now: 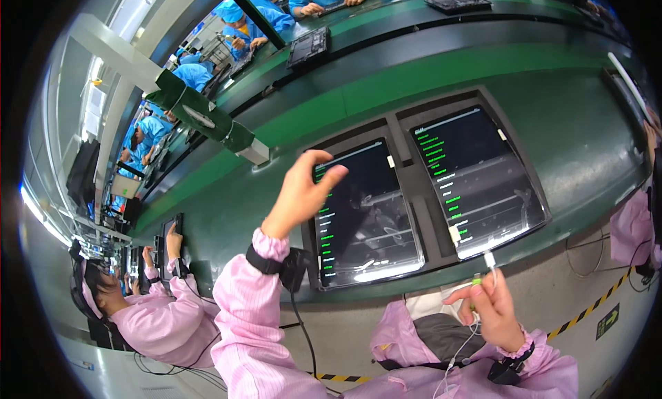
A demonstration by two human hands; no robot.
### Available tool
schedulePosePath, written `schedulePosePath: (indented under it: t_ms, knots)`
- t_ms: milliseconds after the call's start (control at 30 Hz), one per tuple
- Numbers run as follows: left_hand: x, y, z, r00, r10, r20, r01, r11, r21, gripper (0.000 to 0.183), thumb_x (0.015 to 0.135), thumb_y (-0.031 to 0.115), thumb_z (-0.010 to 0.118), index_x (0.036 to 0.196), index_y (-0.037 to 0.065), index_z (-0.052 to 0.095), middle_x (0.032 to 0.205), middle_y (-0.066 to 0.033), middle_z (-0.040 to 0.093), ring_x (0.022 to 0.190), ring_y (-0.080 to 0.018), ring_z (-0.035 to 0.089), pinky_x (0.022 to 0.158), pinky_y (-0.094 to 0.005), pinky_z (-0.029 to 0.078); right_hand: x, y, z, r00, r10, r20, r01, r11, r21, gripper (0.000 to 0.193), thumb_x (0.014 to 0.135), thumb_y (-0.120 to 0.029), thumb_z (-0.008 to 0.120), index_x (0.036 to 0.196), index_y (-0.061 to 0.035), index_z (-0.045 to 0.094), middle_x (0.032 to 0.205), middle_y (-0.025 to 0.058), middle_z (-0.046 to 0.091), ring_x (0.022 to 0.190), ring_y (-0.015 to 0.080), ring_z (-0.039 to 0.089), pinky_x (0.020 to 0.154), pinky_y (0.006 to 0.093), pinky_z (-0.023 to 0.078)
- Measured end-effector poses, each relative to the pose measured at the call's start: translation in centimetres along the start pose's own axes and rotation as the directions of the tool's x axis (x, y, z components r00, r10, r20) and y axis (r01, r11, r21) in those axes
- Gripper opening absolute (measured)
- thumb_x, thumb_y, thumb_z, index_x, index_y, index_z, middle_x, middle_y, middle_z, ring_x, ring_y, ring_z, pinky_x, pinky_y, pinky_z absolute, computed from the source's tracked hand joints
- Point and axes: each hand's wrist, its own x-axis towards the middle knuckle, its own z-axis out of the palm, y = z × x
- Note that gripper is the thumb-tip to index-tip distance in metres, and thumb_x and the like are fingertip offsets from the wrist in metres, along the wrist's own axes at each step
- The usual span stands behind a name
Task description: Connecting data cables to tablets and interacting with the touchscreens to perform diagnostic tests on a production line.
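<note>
- Clock directions as seen by the wearer, 12 at the far side.
- Two dark tablets side by side in a grey foam tray [408, 166] on the green bench [576, 127]; both screens lit, green and white text rows down the left side.
- Key relation: white plug [490, 260] sits at the bottom edge of the right tablet [486, 185], at 12 o'clock from the right fingertips. Can't tell if it's fully seated.
- Right tablet's long axis runs roughly 11 to 5, near end toward the wearer.
- Right hand [498, 313] is the nearer one to that plug: fingers curled around the white cable [453, 358], small green piece [476, 280] at the fingertips. Cable trails off to 7.
- Left hand [301, 196] is over the far left corner of the left tablet [365, 216]; thumb and index spread, nothing visible in the grip. Can't tell if it touches glass.
- Left tablet's middle is at 5 o'clock from those fingers; long axis close to 12–6, leaning slightly to 11.
- Black wristband [265, 262] on the left wrist, black cord dropping to 6.
- Co-worker in pink [165, 320] at 8 o'clock, hands at another device.
</note>
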Motion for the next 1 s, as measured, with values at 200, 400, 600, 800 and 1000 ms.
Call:
schedulePosePath:
  t_ms: [200, 400, 600, 800, 1000]
  knots:
    - [1.6, -7.1, 1.9, 0.989, -0.085, 0.119, 0.083, 0.996, 0.028, 0.064, 0.088, 0.045, 0.054, 0.130, -0.002, 0.039, 0.130, -0.0232, 0.046, 0.129, -0.0300, 0.038, 0.105, -0.0409, 0.030, 0.2, 2.4, 4.4, 0.995, 0.081, -0.050, -0.084, 0.995, -0.054, 0.032, 0.088, 0.002, 0.053, 0.079, -0.0044, 0.023, 0.085, 0.0231, 0.063, 0.064, 0.0120, 0.063, 0.045, 0.0199, 0.042]
    - [1.8, -6.8, 2.0, 0.957, -0.025, 0.288, 0.018, 1.000, 0.025, 0.080, 0.091, 0.056, 0.036, 0.135, -0.010, 0.025, 0.138, -0.0260, 0.035, 0.135, -0.0317, 0.025, 0.113, -0.0415, 0.002, 1.6, 4.7, 7.2, 0.994, 0.060, -0.097, -0.065, 0.996, -0.054, 0.032, 0.088, 0.000, 0.055, 0.077, -0.0022, 0.025, 0.083, 0.0213, 0.064, 0.063, 0.0140, 0.065, 0.045, 0.0226, 0.045]
    - [1.5, -6.4, 1.5, 0.954, -0.089, 0.288, 0.068, 0.994, 0.084, 0.087, 0.089, 0.060, 0.036, 0.136, -0.011, 0.021, 0.137, -0.0268, 0.034, 0.136, -0.0322, 0.022, 0.113, -0.0414, 0.004, 2.1, 5.1, 8.9, 0.983, 0.160, -0.091, -0.177, 0.961, -0.212, 0.028, 0.086, -0.001, 0.057, 0.079, -0.0004, 0.030, 0.059, 0.0053, 0.052, 0.067, 0.0177, 0.067, 0.043, 0.0245, 0.046]
    - [1.1, -5.8, 1.5, 0.948, -0.144, 0.285, 0.110, 0.985, 0.131, 0.091, 0.087, 0.062, 0.041, 0.138, -0.010, 0.018, 0.138, -0.0261, 0.035, 0.136, -0.0362, 0.019, 0.113, -0.0426, 0.004, 2.4, 6.1, 9.9, 0.995, 0.092, -0.048, -0.101, 0.958, -0.269, 0.027, 0.086, -0.002, 0.057, 0.078, -0.0004, 0.031, 0.067, 0.0066, 0.056, 0.066, 0.0166, 0.067, 0.040, 0.0252, 0.048]
    - [1.3, -5.9, 1.6, 0.959, -0.097, 0.267, 0.085, 0.995, 0.056, 0.090, 0.086, 0.061, 0.043, 0.139, -0.007, 0.017, 0.140, -0.0257, 0.033, 0.137, -0.0368, 0.015, 0.113, -0.0427, 0.004, 2.8, 7.0, 10.0, 0.994, 0.082, -0.075, -0.097, 0.970, -0.222, 0.026, 0.088, -0.003, 0.055, 0.077, -0.0010, 0.032, 0.066, 0.0057, 0.052, 0.068, 0.0170, 0.067, 0.042, 0.0249, 0.051]
